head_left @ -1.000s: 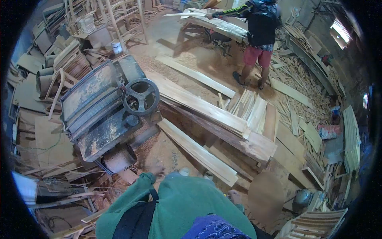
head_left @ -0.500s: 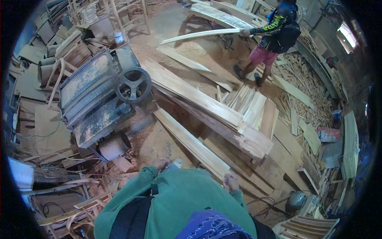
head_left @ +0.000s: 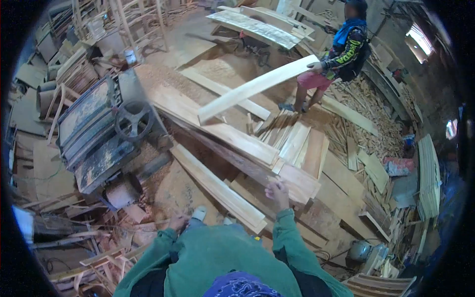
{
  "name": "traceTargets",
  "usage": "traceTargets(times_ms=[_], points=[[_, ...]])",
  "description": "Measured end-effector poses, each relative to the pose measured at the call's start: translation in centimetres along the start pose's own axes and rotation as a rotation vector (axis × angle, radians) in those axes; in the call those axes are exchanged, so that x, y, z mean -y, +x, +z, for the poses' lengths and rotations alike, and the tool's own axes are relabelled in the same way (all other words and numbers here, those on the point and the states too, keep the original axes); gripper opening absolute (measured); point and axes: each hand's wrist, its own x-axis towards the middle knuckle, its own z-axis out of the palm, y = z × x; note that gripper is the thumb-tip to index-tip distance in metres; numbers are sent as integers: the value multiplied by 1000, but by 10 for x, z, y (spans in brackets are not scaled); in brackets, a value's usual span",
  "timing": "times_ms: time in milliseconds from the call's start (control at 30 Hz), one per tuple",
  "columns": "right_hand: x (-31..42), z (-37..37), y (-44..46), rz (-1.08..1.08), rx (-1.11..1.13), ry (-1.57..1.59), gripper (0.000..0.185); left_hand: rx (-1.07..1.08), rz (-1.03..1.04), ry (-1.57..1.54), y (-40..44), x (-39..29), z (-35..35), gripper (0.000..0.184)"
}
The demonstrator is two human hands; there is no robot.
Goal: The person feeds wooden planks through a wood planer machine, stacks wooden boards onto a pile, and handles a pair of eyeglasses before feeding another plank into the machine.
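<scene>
My right hand [head_left: 277, 193] is raised over the near end of a thick timber [head_left: 298, 182], its fingers curled; what they hold, if anything, is too small to make out. Low beside my body is my left hand [head_left: 178, 222], small and blurred, its fingers unclear. Between my hands a narrow stack of boards [head_left: 220, 190] lies at a slant. Beyond it, long planks [head_left: 237, 138] rest on the timber. Across these a co-worker [head_left: 349, 47] holds out a long pale board [head_left: 257, 88] by one end.
A dusty machine with a handwheel [head_left: 134, 120] stands at the left. Short offcuts [head_left: 292, 136] lie beside the planks. Scrap wood [head_left: 391, 128] is heaped at the right. A workbench [head_left: 255, 27] stands at the back, and a slatted wooden piece [head_left: 378, 287] at the lower right.
The co-worker has turned and swung the pale board over the planks toward me. My right hand has risen and reached forward. The whole view has shifted somewhat.
</scene>
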Motion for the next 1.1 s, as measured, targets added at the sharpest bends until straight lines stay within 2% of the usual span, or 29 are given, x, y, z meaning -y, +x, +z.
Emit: traceTargets(times_ms=[67,133,267,400,467,567,633,667,733,833,900,933,967,1067,1100], points=[[17,2,31,-89,37,-45,24,-63,-27,-80,-25,-1,0,14],[25,7,62,-60,-35,139,33,-26,-5,-33,-32,14,-13,13],[53,21,120,-78,-56,158,49,-83,-39,-107,-58,-7,-7,13],[67,35,180,-36,-19,240,51,-140,-24,-69,-105,-21,-7,14],[84,47,208,-71,-28,246,53,-96,-61,-39,-115,-2,-21,15],[84,40,297,-180,-18,344,71,-124,-56,-74,-149,39,-34,17],[118,45,312,-210,-107,426,87,-313,-25,-68,-174,85,-46,17],[142,39,314,-255,37,504,94,-371,-135,-66,-193,83,-43,17],[183,36,314,-311,143,551,104,-434,-287,-82,-220,84,-37,17],[202,43,334,-297,-32,380,111,-425,-394,-68,-251,126,-43,17],[202,51,354,-274,-149,374,103,-408,-426,-6,-255,144,-43,15],[203,57,353,-264,-203,369,99,-359,-359,94,-253,152,-44,15],[205,61,350,-257,-256,291,106,-312,-289,190,-250,161,-45,14],[175,46,431,-362,-528,-15,106,-326,-285,189,-247,138,-27,13],[167,49,440,-416,-649,22,89,-347,-317,110,-245,135,-25,12]])
